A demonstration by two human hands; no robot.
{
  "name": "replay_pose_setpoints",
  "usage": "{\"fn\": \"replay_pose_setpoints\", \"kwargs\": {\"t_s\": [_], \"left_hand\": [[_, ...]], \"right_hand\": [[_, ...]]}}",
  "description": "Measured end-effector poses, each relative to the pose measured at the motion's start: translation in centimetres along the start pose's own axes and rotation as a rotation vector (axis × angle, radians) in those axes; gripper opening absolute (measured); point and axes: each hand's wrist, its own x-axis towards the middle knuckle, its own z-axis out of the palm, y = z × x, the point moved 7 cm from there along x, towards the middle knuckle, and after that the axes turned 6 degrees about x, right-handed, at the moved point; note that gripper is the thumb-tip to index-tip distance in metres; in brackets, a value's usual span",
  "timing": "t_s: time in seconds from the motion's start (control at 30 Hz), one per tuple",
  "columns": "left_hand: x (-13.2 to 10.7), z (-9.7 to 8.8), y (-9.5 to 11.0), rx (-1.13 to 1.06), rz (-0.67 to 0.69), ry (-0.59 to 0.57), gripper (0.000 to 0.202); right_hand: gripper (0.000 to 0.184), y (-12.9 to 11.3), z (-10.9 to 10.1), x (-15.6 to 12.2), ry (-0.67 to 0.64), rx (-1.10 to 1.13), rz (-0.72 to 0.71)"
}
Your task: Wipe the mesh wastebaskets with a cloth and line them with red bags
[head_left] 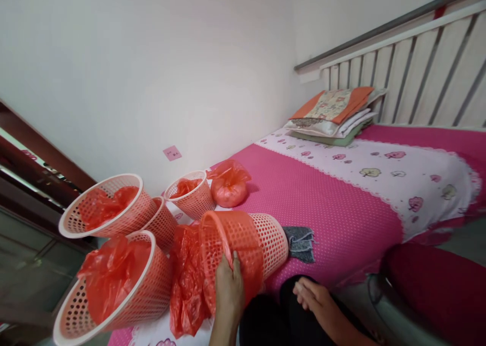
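My left hand (230,282) is closed on the rim of a pink perforated plastic basket (274,242) lying on its side. A thin red plastic bag (243,239) is stretched over that basket's open end, and its loose part (188,285) spills out to the left. My right hand (314,295) rests by my dark-clothed knee, fingers loosely extended, holding nothing. A frayed grey cloth (301,243) lies just beyond the basket's base.
Several more pink baskets (154,293) with red bags stand at left. A knotted red bag (230,186) sits near the wall. Folded bedding (334,110) lies at the far end of the pink bed (322,199). A dark red stool (436,290) stands at right.
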Motion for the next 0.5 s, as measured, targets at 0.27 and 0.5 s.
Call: {"fn": "replay_pose_setpoints", "kwargs": {"t_s": [0.27,0.5], "left_hand": [[-1.2,1.4,1.6,-0.042,0.021,-0.145,0.044],[-3.0,3.1,3.6,-0.187,0.022,-0.225,0.042]], "right_hand": [[0.066,-10.9,1.1,5.3,0.011,0.402,-0.059],[0.037,-17.7,-1.8,4.9,0.237,0.232,-0.350]]}}
